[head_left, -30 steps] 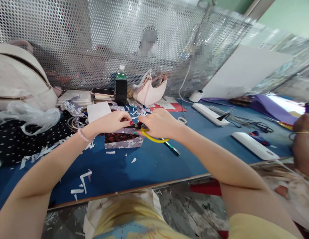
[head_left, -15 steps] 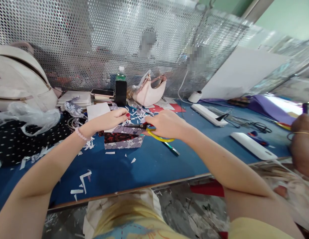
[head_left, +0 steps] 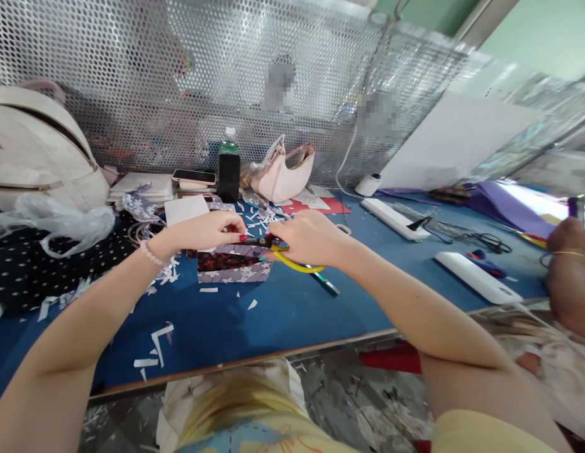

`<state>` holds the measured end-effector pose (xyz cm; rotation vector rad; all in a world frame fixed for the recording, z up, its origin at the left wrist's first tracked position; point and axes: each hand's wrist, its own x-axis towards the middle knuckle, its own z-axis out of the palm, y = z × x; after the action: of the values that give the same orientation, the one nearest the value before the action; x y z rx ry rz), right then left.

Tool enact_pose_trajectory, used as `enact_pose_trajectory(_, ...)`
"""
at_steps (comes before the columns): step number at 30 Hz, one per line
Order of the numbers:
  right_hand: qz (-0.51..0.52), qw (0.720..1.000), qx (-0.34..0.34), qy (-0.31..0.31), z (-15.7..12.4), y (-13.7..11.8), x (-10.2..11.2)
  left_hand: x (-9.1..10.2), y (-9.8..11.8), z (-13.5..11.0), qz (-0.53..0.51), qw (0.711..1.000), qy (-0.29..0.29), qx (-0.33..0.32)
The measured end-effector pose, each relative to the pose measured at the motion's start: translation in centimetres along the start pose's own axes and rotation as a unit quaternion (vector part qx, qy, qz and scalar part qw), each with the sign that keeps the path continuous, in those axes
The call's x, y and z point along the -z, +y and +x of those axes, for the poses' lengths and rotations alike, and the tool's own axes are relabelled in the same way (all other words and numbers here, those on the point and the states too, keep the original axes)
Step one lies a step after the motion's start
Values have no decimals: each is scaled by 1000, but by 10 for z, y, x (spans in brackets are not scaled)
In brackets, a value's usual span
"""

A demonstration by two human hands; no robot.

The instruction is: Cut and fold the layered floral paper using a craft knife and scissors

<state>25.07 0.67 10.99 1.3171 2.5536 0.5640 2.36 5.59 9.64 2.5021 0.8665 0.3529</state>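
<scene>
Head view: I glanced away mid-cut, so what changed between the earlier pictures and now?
The left hand, whose fingers had lifted half a second ago, has curled back down onto the patterned paper beside the blades. The right hand keeps gripping the yellow-handled scissors. The paper stayed put on the blue table.

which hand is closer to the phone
Left. The left hand sits just in front of the phone; the right hand is farther off to its right.
</scene>
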Motion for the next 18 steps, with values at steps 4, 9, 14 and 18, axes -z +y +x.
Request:
enact_pose_trajectory(4,-2,1000,9,10,3,-3,0,0,-1,-1,-31,999,-5,3)
enact_pose_trajectory(9,-8,1000,23,3,5,-7,5,0,1,-4,-67,998,-16,8)
enact_pose_trajectory(14,-23,999,33,-6,8,-9,8,-2,-1,-3,-106,994,-19,14)
enact_pose_trajectory(18,-21,999,33,-6,9,-11,9,-4,-2,-3,-123,992,-17,16)
